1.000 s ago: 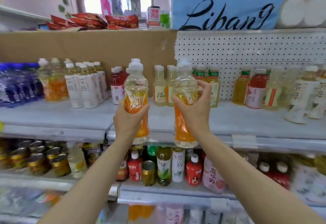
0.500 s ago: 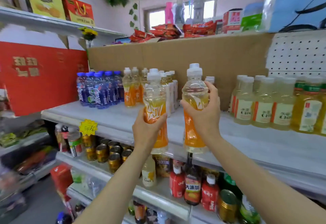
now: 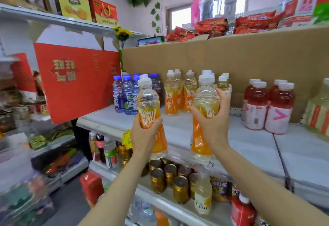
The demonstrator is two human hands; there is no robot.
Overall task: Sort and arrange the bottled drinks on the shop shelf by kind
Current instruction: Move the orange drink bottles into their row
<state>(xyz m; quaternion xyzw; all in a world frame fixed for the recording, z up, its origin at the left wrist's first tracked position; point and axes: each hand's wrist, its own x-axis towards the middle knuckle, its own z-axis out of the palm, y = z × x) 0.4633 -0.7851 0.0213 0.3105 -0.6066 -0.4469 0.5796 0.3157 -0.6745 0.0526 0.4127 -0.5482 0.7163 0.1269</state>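
Up front, pale grey shop shelf [image 3: 249, 147] carrying matching orange-labelled bottles [image 3: 179, 95] at back edge, blue-capped purple bottles [image 3: 124, 95] toward left end. Left hand [image 3: 145, 133] gripping clear orange-labelled bottle [image 3: 148, 111], right hand [image 3: 211, 124] gripping second orange-labelled bottle [image 3: 204, 115]; both being held upright before front edge, apart.
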